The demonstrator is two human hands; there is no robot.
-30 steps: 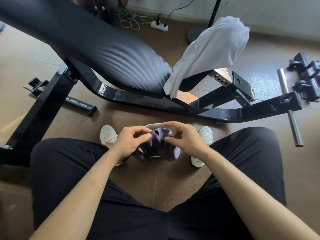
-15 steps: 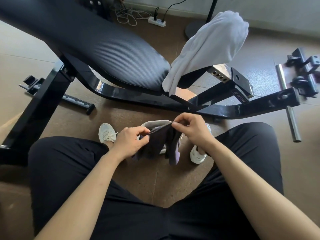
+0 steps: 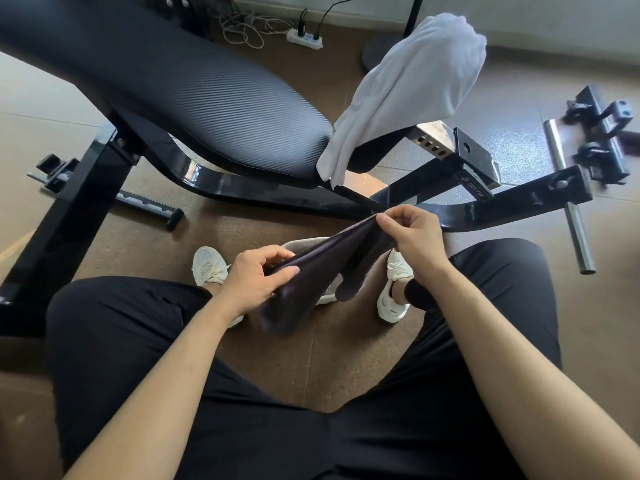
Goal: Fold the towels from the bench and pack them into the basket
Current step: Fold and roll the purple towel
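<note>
Brown floor (image 3: 329,368) lies beneath a black bench (image 3: 194,91), with a white towel (image 3: 408,84) draped over its seat end. Both forearms reach forward between the knees. The left hand (image 3: 256,278) grips the lower end of a dark purple towel (image 3: 318,268), thumb on top. The right hand (image 3: 412,233), held higher, pinches the upper corner, stretching the cloth taut.

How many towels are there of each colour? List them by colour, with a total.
dark purple towel, pinched between the left hand and the right hand: 1
white towel, draped over the end of the bench: 1
Total: 2
The pale grey thing behind the hands is too hidden to class, so it is not counted.
</note>
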